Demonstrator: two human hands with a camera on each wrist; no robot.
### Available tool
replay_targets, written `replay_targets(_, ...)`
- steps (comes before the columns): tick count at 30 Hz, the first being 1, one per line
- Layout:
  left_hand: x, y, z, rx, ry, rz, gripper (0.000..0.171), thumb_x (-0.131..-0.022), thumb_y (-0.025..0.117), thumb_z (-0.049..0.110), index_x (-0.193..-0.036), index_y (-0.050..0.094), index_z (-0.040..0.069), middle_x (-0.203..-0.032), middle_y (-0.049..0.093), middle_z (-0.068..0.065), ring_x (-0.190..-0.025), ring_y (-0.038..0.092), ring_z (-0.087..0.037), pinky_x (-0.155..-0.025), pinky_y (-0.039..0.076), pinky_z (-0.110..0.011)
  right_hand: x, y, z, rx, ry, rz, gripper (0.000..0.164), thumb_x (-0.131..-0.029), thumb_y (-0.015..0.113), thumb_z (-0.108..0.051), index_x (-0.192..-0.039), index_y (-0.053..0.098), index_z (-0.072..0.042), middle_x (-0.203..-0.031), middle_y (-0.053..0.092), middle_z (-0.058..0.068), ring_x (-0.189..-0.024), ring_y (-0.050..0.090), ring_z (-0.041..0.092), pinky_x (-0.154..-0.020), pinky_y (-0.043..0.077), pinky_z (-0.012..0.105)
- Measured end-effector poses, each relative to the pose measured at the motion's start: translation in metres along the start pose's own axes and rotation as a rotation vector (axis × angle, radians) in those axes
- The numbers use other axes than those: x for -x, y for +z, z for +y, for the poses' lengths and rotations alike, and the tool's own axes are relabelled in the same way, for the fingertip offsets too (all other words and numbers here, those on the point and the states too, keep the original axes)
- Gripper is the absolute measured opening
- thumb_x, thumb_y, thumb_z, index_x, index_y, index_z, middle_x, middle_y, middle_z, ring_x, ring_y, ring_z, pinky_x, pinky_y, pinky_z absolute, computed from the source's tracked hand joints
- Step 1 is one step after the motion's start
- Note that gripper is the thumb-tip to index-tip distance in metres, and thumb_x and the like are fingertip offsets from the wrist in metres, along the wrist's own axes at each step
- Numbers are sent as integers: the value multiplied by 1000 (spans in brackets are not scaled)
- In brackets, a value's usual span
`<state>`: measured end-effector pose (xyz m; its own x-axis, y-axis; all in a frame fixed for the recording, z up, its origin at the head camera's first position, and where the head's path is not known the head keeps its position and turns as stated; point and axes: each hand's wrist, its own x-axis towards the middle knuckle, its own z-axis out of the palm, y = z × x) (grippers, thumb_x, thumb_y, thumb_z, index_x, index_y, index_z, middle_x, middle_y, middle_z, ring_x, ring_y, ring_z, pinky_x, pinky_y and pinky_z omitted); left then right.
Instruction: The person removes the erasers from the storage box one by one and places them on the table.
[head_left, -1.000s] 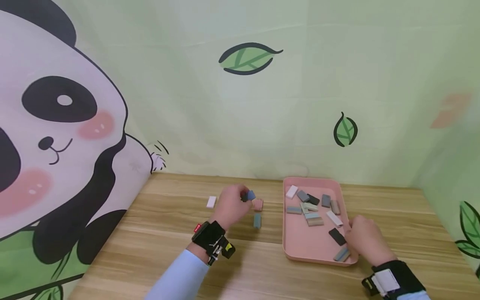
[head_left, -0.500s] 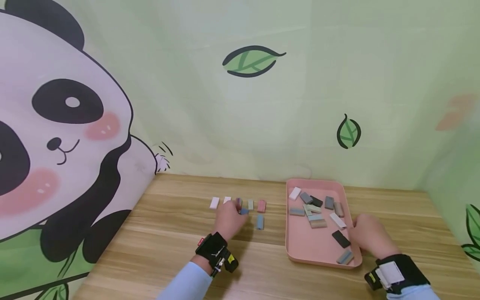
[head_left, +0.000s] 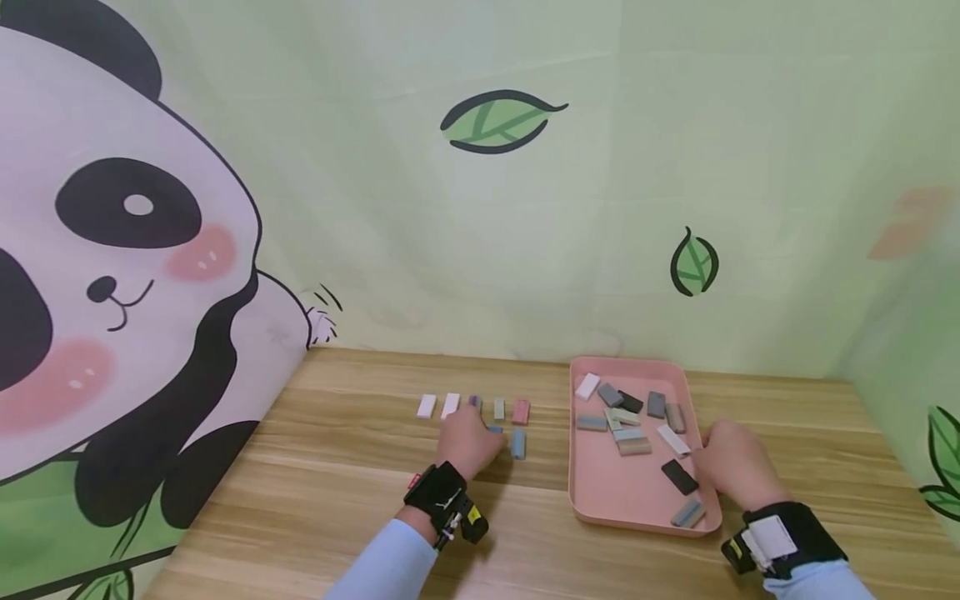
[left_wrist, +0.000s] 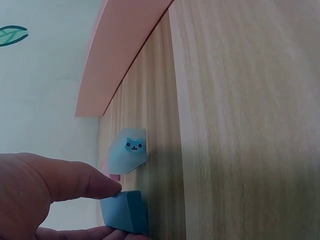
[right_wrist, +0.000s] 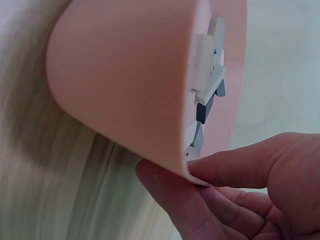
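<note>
In the left wrist view a small blue block [left_wrist: 122, 212] sits between the thumb and fingers of my left hand [head_left: 468, 442], down at the tabletop. Right beside it lies a pale blue block [left_wrist: 127, 152] with a printed animal face. Behind the hand a row of small blocks includes two white ones, a dark one, a pale green block [head_left: 499, 408] and a pink block [head_left: 521, 411]. My right hand [head_left: 735, 467] pinches the rim of the pink tray [right_wrist: 120, 75] between thumb and fingers, at the tray's right side.
Several grey, black, white and striped blocks lie scattered in the tray, among them a black block [head_left: 679, 477] near the right hand. The wooden table [head_left: 315, 492] meets a green panda-print backdrop [head_left: 360, 208] at the back and sides.
My left hand has come down from above the row to the table in front of it, bringing the blue block. My right hand stays at the tray's rim.
</note>
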<state>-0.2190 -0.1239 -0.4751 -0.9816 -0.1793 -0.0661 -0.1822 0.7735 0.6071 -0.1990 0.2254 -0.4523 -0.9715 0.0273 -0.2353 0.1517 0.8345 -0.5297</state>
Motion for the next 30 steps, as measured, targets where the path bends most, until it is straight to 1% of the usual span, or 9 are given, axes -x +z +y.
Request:
replay_targets(2, 0, 1, 0, 1, -3, -2, 23, -67, 75, 23, -68, 60, 6, -61, 59, -5, -47, 51, -15, -40, 40, -27, 0, 0, 0, -1, -4, 4, 14, -84, 53, -8, -80, 61, 3, -68, 54, 9, -57, 52, 19, -47, 40, 29)
replay_targets(7, 3, 2, 1, 16, 15, 4, 23, -66, 76, 21, -69, 59, 5, -60, 57, -5, -47, 50, -15, -40, 39, -27, 0, 1, 1, 2, -2, 0, 12, -83, 53, -6, -81, 59, 3, -69, 54, 10, -57, 52, 20, -48, 42, 29)
replay_targets(13, 7, 2, 3, -12, 37, 15, 26, -68, 75, 18, -58, 53, 9, -56, 54, -3, -46, 47, -14, -40, 37, -26, 0, 3, 1, 13, -5, -2, 11, -83, 52, -6, -79, 59, 2, -68, 53, 10, -57, 53, 20, -47, 41, 29)
replay_targets(17, 4, 2, 3, -18, 45, 20, 24, -68, 75, 18, -60, 56, 7, -57, 56, -5, -47, 48, -15, -40, 37, -27, -1, 2, 0, 20, -18, 11, 12, -84, 52, -6, -77, 58, 2, -66, 51, 9, -55, 51, 19, -46, 39, 28)
replay_targets(21, 3, -4, 6, -39, 55, 41, 23, -67, 77, 18, -73, 60, 4, -61, 55, -4, -50, 48, -15, -42, 38, -27, -2, 1, -5, 13, -32, 20, 10, -83, 52, -4, -77, 58, 2, -65, 51, 9, -55, 52, 19, -46, 40, 28)
replay_targets(25, 5, -16, 19, -88, 81, 62, 22, -72, 73, 20, -71, 57, 4, -57, 45, -1, -48, 43, -15, -41, 34, -27, -2, 2, -6, 7, -20, 10, 10, -83, 53, -3, -81, 59, 4, -68, 53, 10, -57, 53, 20, -47, 41, 28)
replay_targets(27, 5, -20, 31, -93, 118, 78, 23, -76, 71, 24, -75, 62, 3, -63, 53, -2, -52, 45, -14, -45, 36, -26, -2, 3, -5, 3, -11, 7, 10, -83, 53, -3, -82, 59, 4, -69, 53, 11, -57, 53, 20, -48, 42, 27)
replay_targets(28, 5, -21, 37, -104, 152, 79, 24, -78, 69, 27, -78, 65, 3, -68, 58, -3, -56, 48, -13, -47, 38, -27, -2, 3, -4, 1, -7, 7, 10, -84, 53, -3, -83, 59, 5, -69, 54, 11, -57, 53, 20, -48, 42, 27)
replay_targets(30, 5, -20, 51, -111, 224, 81, 30, -80, 68, 30, -96, 67, 4, -88, 66, -6, -64, 55, -14, -54, 45, -28, -2, 3, -3, -3, -3, 9, 10, -84, 52, -3, -83, 59, 5, -69, 54, 11, -57, 54, 20, -47, 42, 27)
